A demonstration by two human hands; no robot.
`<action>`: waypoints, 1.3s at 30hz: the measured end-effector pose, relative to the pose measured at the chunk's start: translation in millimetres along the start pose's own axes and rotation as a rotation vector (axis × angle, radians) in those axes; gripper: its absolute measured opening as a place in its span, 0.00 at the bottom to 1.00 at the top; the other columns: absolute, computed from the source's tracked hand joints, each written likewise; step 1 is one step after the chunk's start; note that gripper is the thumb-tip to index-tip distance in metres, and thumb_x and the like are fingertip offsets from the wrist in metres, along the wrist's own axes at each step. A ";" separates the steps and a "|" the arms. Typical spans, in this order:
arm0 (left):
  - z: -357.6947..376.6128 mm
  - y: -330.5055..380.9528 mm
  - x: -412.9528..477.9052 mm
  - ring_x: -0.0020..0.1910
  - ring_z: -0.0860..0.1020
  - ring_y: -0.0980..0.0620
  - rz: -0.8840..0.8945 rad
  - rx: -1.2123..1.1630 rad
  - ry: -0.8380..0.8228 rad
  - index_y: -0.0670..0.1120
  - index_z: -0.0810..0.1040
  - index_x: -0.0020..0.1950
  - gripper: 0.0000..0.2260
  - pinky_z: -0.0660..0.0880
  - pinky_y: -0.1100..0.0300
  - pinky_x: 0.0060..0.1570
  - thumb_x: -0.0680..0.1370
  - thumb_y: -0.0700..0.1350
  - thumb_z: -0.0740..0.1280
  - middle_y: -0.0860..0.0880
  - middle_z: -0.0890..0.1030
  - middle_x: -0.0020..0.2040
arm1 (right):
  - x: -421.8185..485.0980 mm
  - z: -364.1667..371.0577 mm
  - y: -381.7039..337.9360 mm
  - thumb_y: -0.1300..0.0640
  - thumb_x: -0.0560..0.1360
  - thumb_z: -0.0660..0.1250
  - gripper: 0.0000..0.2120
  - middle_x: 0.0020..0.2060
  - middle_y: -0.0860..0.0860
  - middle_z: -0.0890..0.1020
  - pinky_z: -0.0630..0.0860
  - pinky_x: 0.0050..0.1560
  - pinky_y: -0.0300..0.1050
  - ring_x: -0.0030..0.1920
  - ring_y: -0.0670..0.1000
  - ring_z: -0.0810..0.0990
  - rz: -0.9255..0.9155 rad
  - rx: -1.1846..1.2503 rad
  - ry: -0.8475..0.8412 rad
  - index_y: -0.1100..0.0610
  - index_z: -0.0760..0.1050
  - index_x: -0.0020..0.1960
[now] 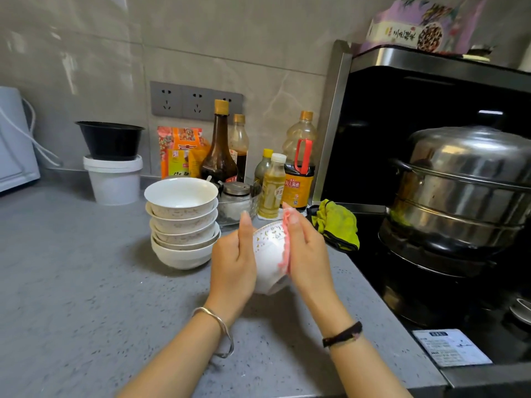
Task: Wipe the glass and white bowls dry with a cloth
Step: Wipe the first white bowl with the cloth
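Bowl (268,254) tipped, rim facing away; left hand (232,262) clasps it, right hand (309,254) presses cloth (284,248).

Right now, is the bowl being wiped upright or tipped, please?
Tipped: the bowl lies sideways between the left hand and right hand, foot toward the camera, rim facing away.

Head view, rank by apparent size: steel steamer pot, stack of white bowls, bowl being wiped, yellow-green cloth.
1. steel steamer pot
2. stack of white bowls
3. bowl being wiped and yellow-green cloth look alike; bowl is nearer, partly covered: unranked.
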State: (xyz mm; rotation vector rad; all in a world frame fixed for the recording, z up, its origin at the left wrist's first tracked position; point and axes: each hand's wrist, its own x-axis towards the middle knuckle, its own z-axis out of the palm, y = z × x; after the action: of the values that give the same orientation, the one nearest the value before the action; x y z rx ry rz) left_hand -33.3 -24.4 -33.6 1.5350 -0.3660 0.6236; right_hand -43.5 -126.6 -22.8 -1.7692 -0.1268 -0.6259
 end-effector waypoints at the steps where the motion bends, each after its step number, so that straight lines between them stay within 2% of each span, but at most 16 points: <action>1: -1.2 2.7 -0.4 0.23 0.69 0.57 0.010 -0.003 0.005 0.46 0.68 0.26 0.26 0.64 0.60 0.26 0.78 0.59 0.51 0.52 0.72 0.21 | -6.0 4.4 -2.2 0.45 0.82 0.53 0.17 0.67 0.42 0.73 0.67 0.70 0.46 0.68 0.42 0.70 -0.113 -0.138 0.017 0.43 0.70 0.69; 3: -2.7 5.2 -0.6 0.22 0.71 0.61 0.017 0.001 -0.002 0.52 0.70 0.26 0.22 0.64 0.69 0.25 0.77 0.57 0.50 0.56 0.73 0.20 | -17.2 14.5 -3.8 0.46 0.83 0.50 0.19 0.70 0.41 0.69 0.57 0.74 0.41 0.73 0.40 0.61 -0.376 -0.427 0.022 0.45 0.67 0.71; 5: -3.1 3.7 -0.2 0.25 0.73 0.62 0.012 -0.009 -0.010 0.53 0.74 0.29 0.22 0.66 0.70 0.27 0.77 0.59 0.50 0.57 0.75 0.22 | -17.1 16.5 -1.5 0.46 0.82 0.49 0.20 0.71 0.42 0.69 0.56 0.73 0.40 0.73 0.40 0.61 -0.470 -0.508 0.002 0.45 0.67 0.72; 8: -3.3 3.0 -0.6 0.23 0.71 0.59 -0.022 -0.046 0.006 0.49 0.69 0.27 0.23 0.65 0.62 0.26 0.77 0.59 0.51 0.54 0.72 0.22 | -0.9 4.8 -1.4 0.45 0.83 0.51 0.13 0.64 0.45 0.77 0.72 0.62 0.37 0.63 0.40 0.74 -0.123 -0.109 -0.046 0.37 0.71 0.62; 10: -2.6 4.1 0.1 0.23 0.70 0.58 -0.047 -0.062 0.020 0.47 0.66 0.25 0.24 0.64 0.61 0.25 0.76 0.60 0.51 0.53 0.72 0.22 | 1.5 0.6 -0.2 0.44 0.83 0.51 0.13 0.61 0.44 0.78 0.74 0.58 0.35 0.61 0.42 0.77 -0.001 0.015 -0.059 0.37 0.71 0.62; 13: -3.4 3.9 0.1 0.23 0.71 0.56 -0.044 -0.058 0.007 0.49 0.70 0.26 0.25 0.66 0.61 0.26 0.76 0.61 0.51 0.53 0.73 0.22 | -14.2 6.5 -3.2 0.43 0.82 0.47 0.22 0.69 0.40 0.70 0.62 0.71 0.41 0.71 0.41 0.65 -0.297 -0.389 -0.034 0.44 0.66 0.72; 14: -3.9 3.0 -0.1 0.25 0.74 0.56 -0.051 -0.047 -0.016 0.49 0.74 0.28 0.25 0.69 0.62 0.27 0.76 0.61 0.50 0.53 0.75 0.23 | -16.7 8.6 -1.2 0.44 0.82 0.46 0.22 0.69 0.42 0.70 0.60 0.72 0.41 0.72 0.42 0.64 -0.416 -0.518 -0.025 0.46 0.66 0.72; 16: -3.7 4.0 -0.7 0.28 0.78 0.57 -0.082 -0.046 -0.049 0.50 0.77 0.30 0.25 0.72 0.63 0.29 0.76 0.61 0.50 0.52 0.78 0.25 | -15.7 7.8 -2.1 0.45 0.82 0.47 0.21 0.62 0.44 0.76 0.67 0.65 0.42 0.65 0.44 0.70 -0.511 -0.611 -0.026 0.48 0.72 0.67; 18: -3.5 6.5 -0.9 0.24 0.73 0.57 -0.095 -0.051 -0.061 0.49 0.72 0.26 0.25 0.68 0.61 0.26 0.76 0.61 0.52 0.52 0.74 0.22 | -12.4 4.2 -4.8 0.43 0.81 0.48 0.18 0.47 0.41 0.77 0.72 0.49 0.42 0.51 0.42 0.75 -0.435 -0.503 -0.032 0.44 0.75 0.54; 20: -4.4 9.5 0.3 0.23 0.70 0.57 -0.117 -0.083 -0.072 0.45 0.68 0.25 0.26 0.64 0.61 0.26 0.75 0.61 0.53 0.53 0.72 0.21 | -8.1 -1.7 -14.4 0.41 0.81 0.50 0.15 0.35 0.40 0.75 0.70 0.37 0.37 0.37 0.39 0.74 -0.214 -0.219 -0.059 0.42 0.72 0.44; 23: -5.9 15.2 1.8 0.26 0.76 0.55 -0.218 -0.186 -0.097 0.36 0.74 0.33 0.29 0.69 0.64 0.26 0.78 0.59 0.53 0.49 0.77 0.26 | -5.1 -16.2 -24.2 0.44 0.81 0.55 0.13 0.32 0.45 0.78 0.68 0.22 0.31 0.29 0.40 0.74 0.212 0.144 -0.111 0.48 0.75 0.51; 28: -4.8 17.1 2.4 0.29 0.80 0.56 -0.268 -0.252 -0.168 0.37 0.77 0.39 0.26 0.74 0.67 0.29 0.81 0.56 0.52 0.49 0.80 0.29 | -7.3 -26.2 -17.5 0.51 0.78 0.62 0.18 0.26 0.50 0.77 0.70 0.25 0.37 0.24 0.48 0.78 0.409 0.497 0.113 0.50 0.78 0.31; 30: -5.6 18.3 3.2 0.28 0.79 0.56 -0.262 -0.233 -0.191 0.35 0.75 0.36 0.27 0.73 0.68 0.29 0.82 0.54 0.52 0.49 0.79 0.28 | -9.3 -26.7 -20.3 0.52 0.77 0.63 0.22 0.24 0.49 0.77 0.70 0.25 0.37 0.23 0.48 0.77 0.422 0.503 0.147 0.50 0.77 0.25; 32: -6.3 21.0 2.1 0.26 0.77 0.58 -0.218 -0.217 -0.206 0.41 0.74 0.31 0.25 0.71 0.69 0.29 0.82 0.52 0.53 0.52 0.78 0.25 | -10.1 -30.1 -24.0 0.53 0.77 0.63 0.25 0.21 0.47 0.74 0.68 0.25 0.36 0.21 0.48 0.75 0.434 0.508 0.139 0.51 0.72 0.21; 36: -9.9 31.2 -6.9 0.24 0.68 0.60 -0.078 -0.135 -0.210 0.49 0.67 0.25 0.23 0.65 0.69 0.28 0.80 0.52 0.57 0.54 0.71 0.22 | -15.5 -39.5 -40.6 0.54 0.78 0.61 0.21 0.19 0.47 0.70 0.64 0.21 0.31 0.19 0.46 0.71 0.443 0.431 0.116 0.54 0.66 0.26; 39: -17.6 48.4 -19.8 0.21 0.67 0.58 -0.138 -0.136 -0.168 0.46 0.63 0.24 0.24 0.63 0.69 0.25 0.76 0.56 0.58 0.52 0.68 0.20 | -25.0 -41.6 -48.0 0.49 0.78 0.60 0.17 0.27 0.54 0.71 0.64 0.23 0.33 0.25 0.51 0.72 0.390 0.260 0.026 0.57 0.68 0.34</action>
State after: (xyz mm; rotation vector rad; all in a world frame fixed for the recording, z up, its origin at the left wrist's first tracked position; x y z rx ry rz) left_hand -80.2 -13.4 -6.7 1.4719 -0.4167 0.3558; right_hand -98.2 -144.9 13.7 -1.4794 0.1477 -0.3324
